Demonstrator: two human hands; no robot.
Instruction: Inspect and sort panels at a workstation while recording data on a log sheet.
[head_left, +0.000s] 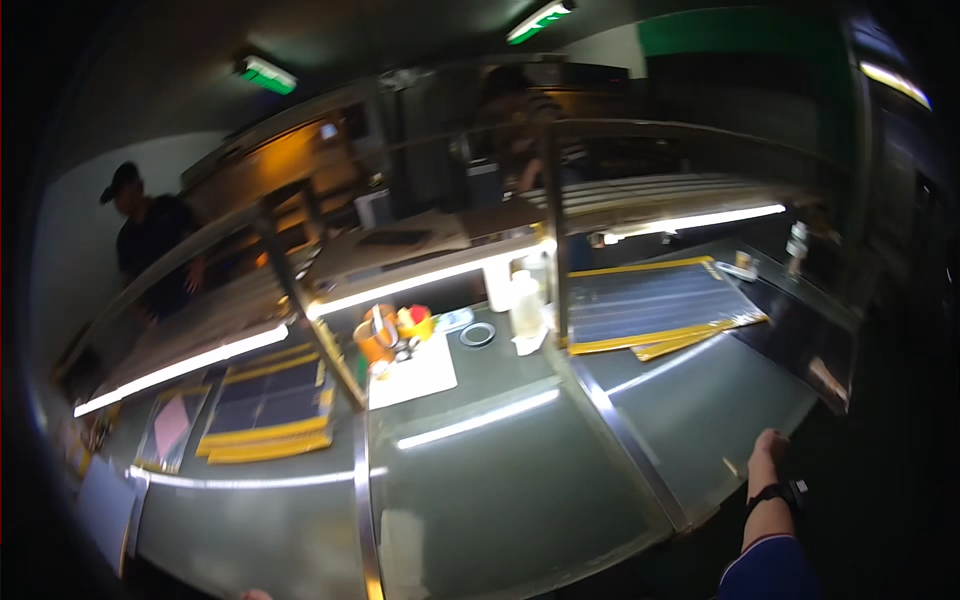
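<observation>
I cannot tell whether the blurred right hand (768, 446) grips anything; the left hand (257, 594) barely shows at seven o'clock, its grip hidden. From the right hand, the dark sheet (785, 335) lies at one o'clock and yellow-edged panels (650, 303) at eleven; by the table (520, 470) edge, slow, level reaching seems wisest

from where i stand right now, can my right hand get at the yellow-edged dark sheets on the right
Probably yes, with a forward stretch: your right hand is near the edge of the glossy worktop, and nothing visible stands between it and the yellow-edged dark sheets.
</observation>
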